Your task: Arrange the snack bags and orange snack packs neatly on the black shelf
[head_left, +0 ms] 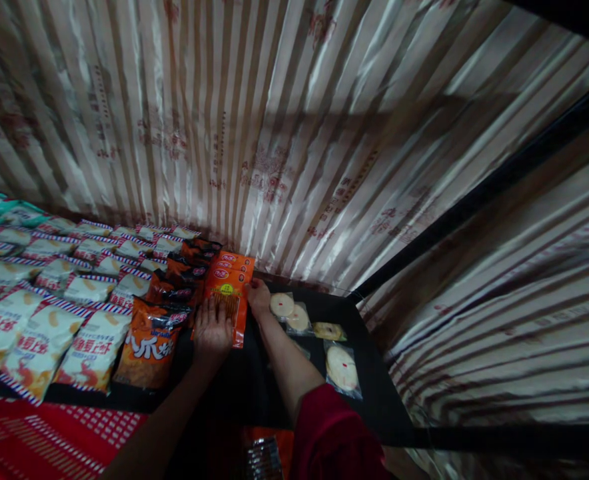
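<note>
Several flat orange packets (233,275) lie overlapping in a column on the black table, right of the snack bags. My left hand (213,328) rests palm down on the lower part of the front packet, its fingers spread. At the packets' right edge is my right hand (257,298), fingers bent in against the edge; whether it pinches a packet is too dim to tell. An orange and black snack bag (147,353) lies just left of my left hand, with several dark orange bags (180,277) behind it.
Rows of white snack bags (92,347) fill the left. Round wafers in clear wrappers (342,367) and a small yellow packet (330,331) lie right of my right arm. A red basket (64,437) is at the lower left. Striped sheeting (274,133) hangs behind the black table (379,393).
</note>
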A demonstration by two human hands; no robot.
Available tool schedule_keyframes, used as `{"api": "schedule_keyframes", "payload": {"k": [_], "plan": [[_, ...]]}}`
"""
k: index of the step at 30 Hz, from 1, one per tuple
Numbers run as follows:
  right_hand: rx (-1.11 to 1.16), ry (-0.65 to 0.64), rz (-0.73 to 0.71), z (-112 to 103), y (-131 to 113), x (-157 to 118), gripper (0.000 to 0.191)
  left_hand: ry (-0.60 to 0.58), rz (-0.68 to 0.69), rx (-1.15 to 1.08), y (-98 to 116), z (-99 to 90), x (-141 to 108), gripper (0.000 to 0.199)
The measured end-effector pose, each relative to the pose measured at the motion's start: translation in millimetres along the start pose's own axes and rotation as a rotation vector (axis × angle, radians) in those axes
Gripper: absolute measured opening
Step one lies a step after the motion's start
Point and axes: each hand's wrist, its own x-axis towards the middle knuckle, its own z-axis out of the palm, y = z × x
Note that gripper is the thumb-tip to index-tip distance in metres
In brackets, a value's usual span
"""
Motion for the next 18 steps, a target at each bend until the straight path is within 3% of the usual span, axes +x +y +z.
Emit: {"api": "schedule_keyframes", "payload": {"k": [18], "plan": [[-0.151, -0.027, 0.070, -10.8, -9.7, 0.3, 0.021, 0.046, 0.030, -0.011, 0.5, 0.3, -0.7, 0.041]]}}
